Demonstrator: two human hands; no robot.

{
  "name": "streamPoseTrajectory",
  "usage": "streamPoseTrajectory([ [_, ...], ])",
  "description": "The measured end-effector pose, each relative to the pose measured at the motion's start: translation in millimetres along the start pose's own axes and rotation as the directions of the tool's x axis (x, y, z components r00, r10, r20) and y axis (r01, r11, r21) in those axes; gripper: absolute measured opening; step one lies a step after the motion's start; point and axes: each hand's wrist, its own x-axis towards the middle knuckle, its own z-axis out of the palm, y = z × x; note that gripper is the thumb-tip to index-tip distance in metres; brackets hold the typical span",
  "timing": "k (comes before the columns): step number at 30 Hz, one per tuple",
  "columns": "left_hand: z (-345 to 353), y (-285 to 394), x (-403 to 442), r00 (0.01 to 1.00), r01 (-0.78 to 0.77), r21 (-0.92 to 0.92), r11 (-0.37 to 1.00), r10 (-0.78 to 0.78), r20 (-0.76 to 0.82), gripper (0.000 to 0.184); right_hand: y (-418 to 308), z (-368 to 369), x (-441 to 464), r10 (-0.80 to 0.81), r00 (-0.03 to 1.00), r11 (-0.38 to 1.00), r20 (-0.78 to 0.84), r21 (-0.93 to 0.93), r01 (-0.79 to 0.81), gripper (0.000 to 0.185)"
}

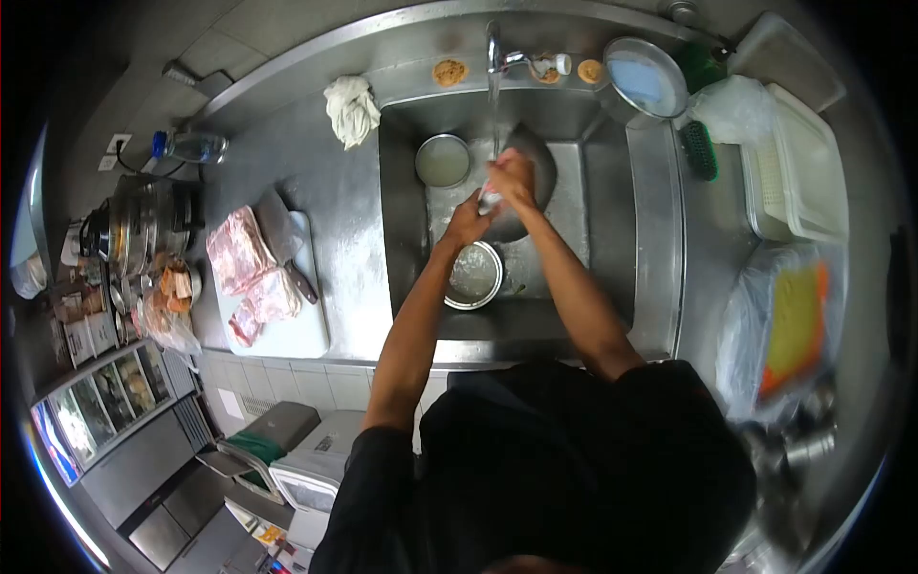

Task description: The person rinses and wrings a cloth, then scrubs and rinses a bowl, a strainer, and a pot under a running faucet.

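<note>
Both hands are over the steel sink [602,172], below the tap [494,53], from which water runs. Between them is a pale pink piece, apparently meat [491,199]. My left hand [468,222] is closed on its lower end. My right hand [513,179] is closed round its upper part. Behind and beneath my right hand lies a large dark bowl-like vessel [541,172], partly hidden. A round bowl of cloudy liquid [443,161] stands at the sink's back left, and a metal bowl of liquid [475,275] stands just below my left hand.
Left of the sink, slabs of raw meat [239,251] and a cleaver [278,226] lie on a white cutting board [306,330]. A white cloth [352,111] lies at the back. A green brush [700,150] and white plastic containers [818,172] are on the right.
</note>
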Motion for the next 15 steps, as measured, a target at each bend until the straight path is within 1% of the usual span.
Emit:
streamPoseTrajectory([
  [1, -1.1, 0.5, 11.6, 1.0, -0.019, 0.005, 1.0, 0.019, 0.001, 0.062, -4.4, 4.4, 2.3, -0.016, 0.996, 1.0, 0.083, -0.016, 0.017, 0.017],
  [2, -1.0, -0.1, 21.8, 0.986, -0.037, -0.19, 0.981, 0.005, -0.167, 0.061, -0.7, 5.5, 5.0, -0.254, 0.953, 0.966, 0.167, 0.082, 0.243, 0.016],
  [3, -0.2, -3.8, 24.8, 0.947, -0.071, -0.375, 0.924, -0.056, -0.316, 0.062, -5.6, 1.2, 3.0, -0.252, 0.954, 0.967, 0.162, 0.082, 0.242, 0.016],
  [4, -11.1, -5.3, 33.9, 0.95, -0.073, -0.371, 0.926, -0.049, -0.307, 0.062, -20.7, -6.5, -0.3, -0.353, 0.92, 0.922, 0.171, 0.229, 0.311, 0.015],
  [5, -30.8, -7.7, 48.5, 0.938, 0.122, -0.357, 0.926, -0.225, -0.264, 0.063, -37.5, -14.3, -1.5, -0.456, 0.874, 0.851, 0.17, 0.371, 0.372, 0.015],
  [6, -44.9, -10.5, 55.2, 0.886, 0.322, -0.332, 0.887, -0.406, -0.225, 0.066, -54.6, -35.2, -8.0, -0.435, 0.887, 0.883, 0.153, 0.265, 0.387, 0.013],
  [7, -55.7, -8.5, 61.6, 0.885, 0.319, -0.326, 0.89, -0.403, -0.233, 0.066, -55.0, -48.3, -3.1, -0.458, 0.885, 0.848, 0.086, 0.342, 0.405, 0.012],
  [8, -68.2, -2.7, 69.2, 0.901, 0.225, -0.354, 0.908, -0.332, -0.281, 0.07, -47.3, -60.1, 9.4, -0.47, 0.882, 0.801, 0.024, 0.431, 0.416, 0.012],
  [9, -77.5, 1.5, 73.1, 0.908, 0.136, -0.376, 0.917, -0.267, -0.323, 0.074, -42.4, -76.9, 18.7, -0.425, 0.905, 0.861, 0.006, 0.313, 0.402, 0.012],
  [10, -85.9, 5.8, 80.8, 0.907, 0.14, -0.371, 0.918, -0.27, -0.325, 0.074, -45.4, -92.2, 21.5, -0.393, 0.919, 0.9, -0.023, 0.192, 0.39, 0.023],
  [11, -95.8, 15.9, 96.5, 0.968, 0.157, -0.303, 0.94, -0.207, -0.139, 0.076, -58.1, -102.0, 22.3, -0.398, 0.917, 0.898, -0.024, 0.194, 0.395, 0.023],
  [12, -104.6, 27.6, 109.0, 0.987, 0.161, -0.235, 0.959, -0.152, 0.058, 0.08, -72.0, -110.9, 20.1, -0.463, 0.884, 0.886, -0.064, -0.002, 0.464, 0.031],
  [13, -108.1, 52.3, 114.9, 0.982, 0.17, -0.148, 0.974, -0.156, 0.102, 0.084, -80.8, -117.1, 16.6, -0.528, 0.845, 0.84, -0.087, -0.199, 0.504, 0.038],
  [14, -107.1, 82.2, 123.6, 0.977, 0.17, -0.062, 0.983, -0.16, 0.142, 0.09, -87.5, -121.1, 19.8, -0.615, 0.784, 0.768, -0.086, -0.292, 0.57, 0.051],
  [15, -105.8, 101.6, 140.0, 0.963, 0.044, 0.035, 0.998, -0.052, 0.265, 0.09, -88.9, -123.8, 25.5, -0.621, 0.78, 0.762, -0.076, -0.293, 0.577, 0.051],
])
